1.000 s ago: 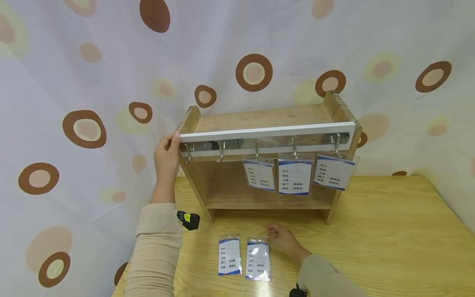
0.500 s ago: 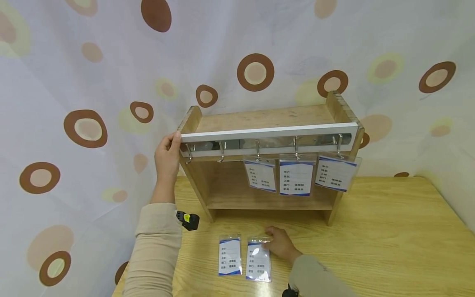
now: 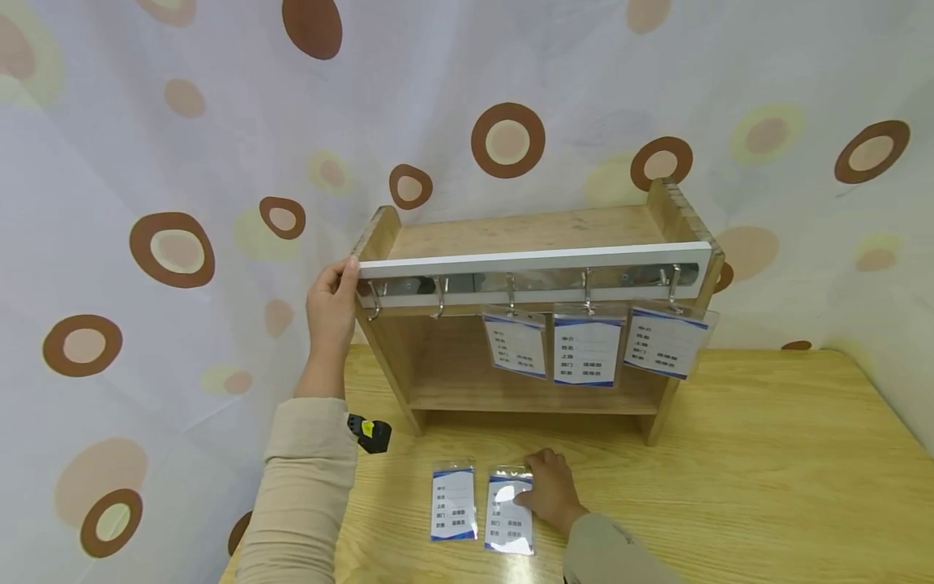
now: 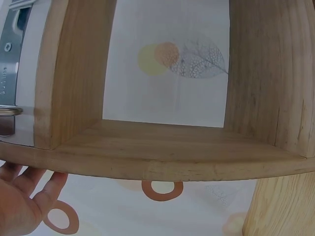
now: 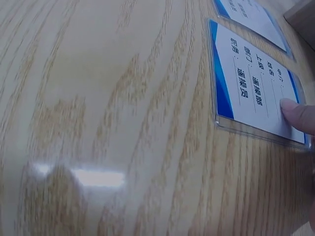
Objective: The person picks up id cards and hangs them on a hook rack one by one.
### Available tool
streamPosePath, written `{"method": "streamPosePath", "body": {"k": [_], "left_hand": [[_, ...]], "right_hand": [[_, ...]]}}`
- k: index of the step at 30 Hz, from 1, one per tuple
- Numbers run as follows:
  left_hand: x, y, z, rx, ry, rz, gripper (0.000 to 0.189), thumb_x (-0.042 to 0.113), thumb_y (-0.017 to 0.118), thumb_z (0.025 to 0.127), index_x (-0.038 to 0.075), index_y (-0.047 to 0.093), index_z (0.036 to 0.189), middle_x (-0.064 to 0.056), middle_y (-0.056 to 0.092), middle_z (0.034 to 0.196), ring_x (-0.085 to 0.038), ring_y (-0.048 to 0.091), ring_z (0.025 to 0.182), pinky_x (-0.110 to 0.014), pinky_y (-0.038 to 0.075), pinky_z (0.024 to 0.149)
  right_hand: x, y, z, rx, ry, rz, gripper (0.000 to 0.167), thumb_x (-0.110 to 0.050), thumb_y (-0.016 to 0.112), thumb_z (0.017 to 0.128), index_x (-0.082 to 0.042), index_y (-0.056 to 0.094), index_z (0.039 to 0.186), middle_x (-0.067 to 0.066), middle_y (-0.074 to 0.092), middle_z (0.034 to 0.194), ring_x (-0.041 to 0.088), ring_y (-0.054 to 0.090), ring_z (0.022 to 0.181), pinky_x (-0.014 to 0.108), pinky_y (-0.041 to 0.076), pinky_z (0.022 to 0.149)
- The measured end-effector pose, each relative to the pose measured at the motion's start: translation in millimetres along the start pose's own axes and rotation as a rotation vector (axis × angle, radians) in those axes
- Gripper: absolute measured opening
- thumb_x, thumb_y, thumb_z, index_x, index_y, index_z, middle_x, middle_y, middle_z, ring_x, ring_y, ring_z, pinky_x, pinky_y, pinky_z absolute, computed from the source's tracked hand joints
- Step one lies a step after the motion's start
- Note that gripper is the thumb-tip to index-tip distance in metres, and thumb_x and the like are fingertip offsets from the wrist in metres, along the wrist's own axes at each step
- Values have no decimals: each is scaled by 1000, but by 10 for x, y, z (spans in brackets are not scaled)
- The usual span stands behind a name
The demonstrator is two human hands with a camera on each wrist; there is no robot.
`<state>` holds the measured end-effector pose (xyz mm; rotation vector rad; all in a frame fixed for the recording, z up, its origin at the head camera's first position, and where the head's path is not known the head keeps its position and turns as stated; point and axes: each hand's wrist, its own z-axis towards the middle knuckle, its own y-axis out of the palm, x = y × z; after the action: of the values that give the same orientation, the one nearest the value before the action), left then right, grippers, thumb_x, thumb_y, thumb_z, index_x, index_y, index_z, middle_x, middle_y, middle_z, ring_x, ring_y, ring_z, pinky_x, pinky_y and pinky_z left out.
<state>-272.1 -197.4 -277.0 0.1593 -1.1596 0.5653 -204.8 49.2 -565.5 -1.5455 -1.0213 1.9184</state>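
My left hand [image 3: 332, 304] holds the upper left corner of a small wooden shelf [image 3: 536, 397], at the end of its white hook rail [image 3: 438, 266]. In the left wrist view, the fingers [image 4: 49, 191] meet the outside of the side board. My right hand [image 3: 553, 491] is at the upper right corner of a clear-sleeved ID badge [image 3: 508, 523] lying on the table. Its thumb [image 5: 298, 115] rests on the badge's printed face; the other fingers are mostly hidden in the right wrist view. A second ID badge [image 3: 453, 503] lies flat just left of it.
Three more badges hang from the rail: a tilted badge [image 3: 516, 345], a middle badge [image 3: 587, 349] and a right badge [image 3: 667, 341]. The two left hooks [image 3: 439, 298] are bare. Wooden table [image 3: 773, 454] surrounds the shelf, with a patterned wall covering [image 3: 569, 65] behind.
My right hand has moved slightly down and left, from beside the badge's top corner onto it, thumb now on its face. My left hand stays on the shelf corner.
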Motion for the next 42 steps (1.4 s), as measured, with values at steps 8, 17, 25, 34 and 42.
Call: {"method": "streamPosePath", "body": {"k": [8,17,25,34,42], "left_hand": [[16,32,-10,-3,8,-12,37,33,53,85,1,60,102,-8,58,106,-12,48,99,-24,37,85],[36,45,-7,6,6,22,39,37,52,85,3,60,103,-8,58,105,-12,49,98,-24,37,84],[14,28,3,15,26,-2,38,35,53,84,2,60,101,-8,58,103,-11,49,96,-22,37,84],[1,30,5,4,11,-7,39,36,53,84,2,60,102,-8,58,103,-10,48,95,-23,37,83],[-6,13,-6,6,-22,7,41,38,52,84,2,59,104,-8,57,106,-11,47,97,-23,36,85]], "right_hand": [[-20,-12,-63,51,14,-11,44,-22,79,53,-2,51,79,17,46,97,34,40,92,47,32,81],[34,-54,-170,187,42,35,48,-20,80,50,1,50,80,15,44,90,33,41,87,45,34,76],[27,-109,-175,135,53,20,49,-18,79,53,2,47,84,7,46,77,26,45,73,40,37,66],[-50,-298,-189,74,71,247,30,3,68,65,4,52,90,11,46,82,22,48,73,37,44,68],[-129,-403,-162,60,65,526,23,11,59,71,4,51,91,11,53,86,25,53,79,28,47,66]]}}
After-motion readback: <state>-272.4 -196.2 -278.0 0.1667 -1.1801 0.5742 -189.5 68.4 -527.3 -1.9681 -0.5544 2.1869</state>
